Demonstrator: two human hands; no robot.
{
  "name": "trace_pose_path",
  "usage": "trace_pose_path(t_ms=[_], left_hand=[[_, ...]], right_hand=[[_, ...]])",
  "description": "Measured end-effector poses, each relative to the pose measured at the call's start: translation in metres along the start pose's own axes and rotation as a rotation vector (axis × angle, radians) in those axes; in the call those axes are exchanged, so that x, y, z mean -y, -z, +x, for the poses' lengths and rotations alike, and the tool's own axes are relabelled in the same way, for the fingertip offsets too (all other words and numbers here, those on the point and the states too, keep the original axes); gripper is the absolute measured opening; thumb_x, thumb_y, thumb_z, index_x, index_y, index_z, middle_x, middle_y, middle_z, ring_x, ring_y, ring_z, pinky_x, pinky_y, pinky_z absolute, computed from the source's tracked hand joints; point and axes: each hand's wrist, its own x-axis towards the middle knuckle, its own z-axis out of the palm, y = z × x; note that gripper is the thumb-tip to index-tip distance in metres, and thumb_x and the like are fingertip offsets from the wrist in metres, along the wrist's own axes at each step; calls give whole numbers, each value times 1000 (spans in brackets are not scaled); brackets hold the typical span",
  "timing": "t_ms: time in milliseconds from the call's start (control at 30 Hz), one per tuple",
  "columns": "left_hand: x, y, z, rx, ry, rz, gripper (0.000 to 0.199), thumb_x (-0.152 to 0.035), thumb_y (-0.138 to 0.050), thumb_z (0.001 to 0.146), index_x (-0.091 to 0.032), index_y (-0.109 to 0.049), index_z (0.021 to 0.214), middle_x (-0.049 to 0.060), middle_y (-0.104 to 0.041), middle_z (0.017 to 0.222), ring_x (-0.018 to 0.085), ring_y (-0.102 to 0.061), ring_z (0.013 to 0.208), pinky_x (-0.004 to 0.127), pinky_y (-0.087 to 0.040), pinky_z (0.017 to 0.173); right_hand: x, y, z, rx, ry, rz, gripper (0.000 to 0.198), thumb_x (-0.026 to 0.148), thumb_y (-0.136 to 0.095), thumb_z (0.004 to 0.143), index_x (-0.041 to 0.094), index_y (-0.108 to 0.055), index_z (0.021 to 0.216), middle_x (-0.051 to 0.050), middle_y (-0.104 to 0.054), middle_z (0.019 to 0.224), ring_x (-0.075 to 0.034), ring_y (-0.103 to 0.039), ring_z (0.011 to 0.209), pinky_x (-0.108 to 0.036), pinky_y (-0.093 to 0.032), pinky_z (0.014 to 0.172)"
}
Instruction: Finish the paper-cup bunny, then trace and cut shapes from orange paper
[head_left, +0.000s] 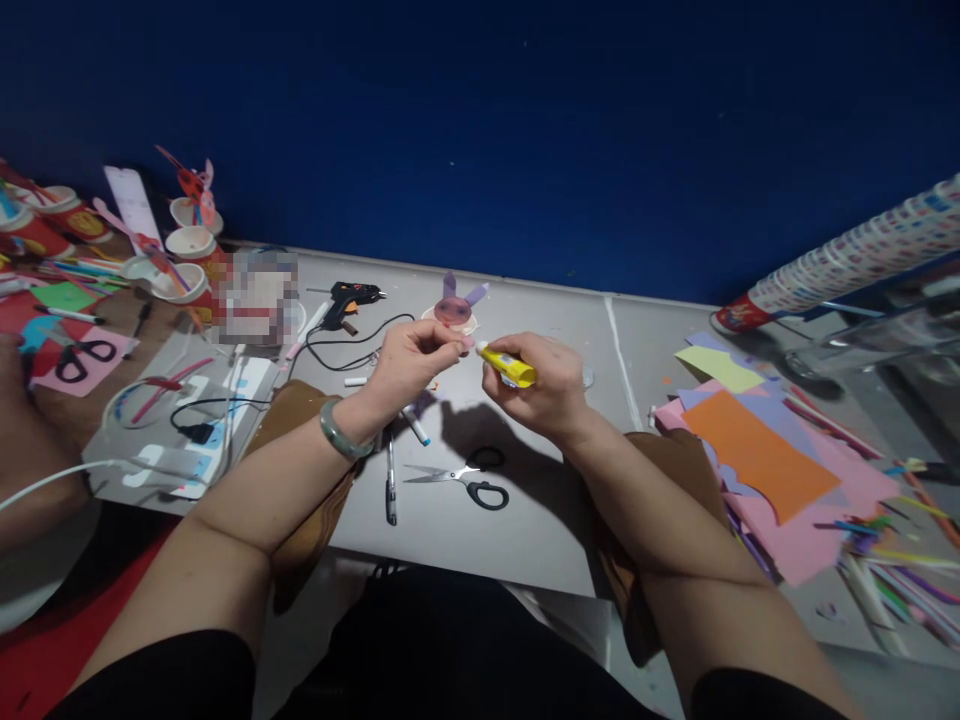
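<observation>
My left hand (pixel 414 362), a green bangle on its wrist, pinches a small pink piece of paper (pixel 469 343) between thumb and fingertips. My right hand (pixel 544 385) is wrapped round a yellow glue stick (pixel 517 370), its white tip pointing left, right beside the pink piece; whether they touch I cannot tell. Just behind my hands stands a paper cup (pixel 463 325) with a round pinkish face and two purple ears (pixel 477 293). Nearer me lie black-handled scissors (pixel 457 474), slightly opened, a pen (pixel 391 475) and a blue-tipped marker (pixel 416 427).
A black glue gun (pixel 351 300) with its cable lies back left. Power strips (pixel 180 465) and decorated paper cups (pixel 187 282) are at the left, near another person's arm (pixel 30 440). Orange paper (pixel 757 450), coloured sheets and a long cup stack (pixel 847 255) are right. A blue wall rises behind.
</observation>
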Motion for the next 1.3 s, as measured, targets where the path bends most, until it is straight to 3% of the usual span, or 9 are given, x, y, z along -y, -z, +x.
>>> trace_pose_path(t_ms=[233,467,700,800,933,1133,1300], left_hand=[[2,-1,0,24,-8,-35,19,-31,-91,69,-17,-78,70,3,-77,72,13,-70,70,28,-60,73],[0,1,1,-9,-3,-14,15,-30,-89,73,-18,-80,74,4,-78,74,13,-71,73,28,-59,75],[0,0,1,23,-39,-12,19,-32,-92,70,-18,-80,73,4,-78,77,14,-71,74,29,-58,77],[-3,0,1,-2,-50,5,17,-32,-91,72,-19,-80,72,4,-78,76,13,-70,73,28,-58,75],[-5,1,2,-40,0,-19,25,-39,-92,72,-18,-77,69,2,-74,70,11,-64,63,25,-54,63],[-3,4,4,-3,62,-44,27,-40,-91,73,-18,-76,71,2,-72,67,11,-65,61,25,-54,62],[4,2,2,17,10,-17,23,-35,-91,70,-17,-77,72,3,-75,74,13,-70,71,28,-58,71]], right_hand=[[0,0,1,58,-29,59,15,23,-67,89,25,-68,104,-4,-81,90,-20,-75,74,-33,-56,70],[0,0,0,-23,-47,26,11,26,-67,88,25,-67,99,-4,-79,85,-20,-72,68,-34,-55,65],[-3,-2,0,85,-34,26,10,27,-65,92,23,-68,101,-5,-80,88,-20,-73,73,-32,-53,69],[-6,-2,0,175,-120,-33,8,28,-64,90,23,-68,95,-4,-79,84,-19,-70,68,-31,-49,66],[-4,0,3,288,-238,142,8,30,-66,90,23,-68,94,-1,-76,76,-16,-67,62,-27,-47,61],[1,9,6,48,-307,260,14,35,-67,92,22,-69,98,-1,-76,80,-14,-63,57,-28,-50,58],[0,5,4,65,-204,231,15,35,-67,92,23,-69,101,-5,-79,90,-18,-71,70,-31,-55,68]])
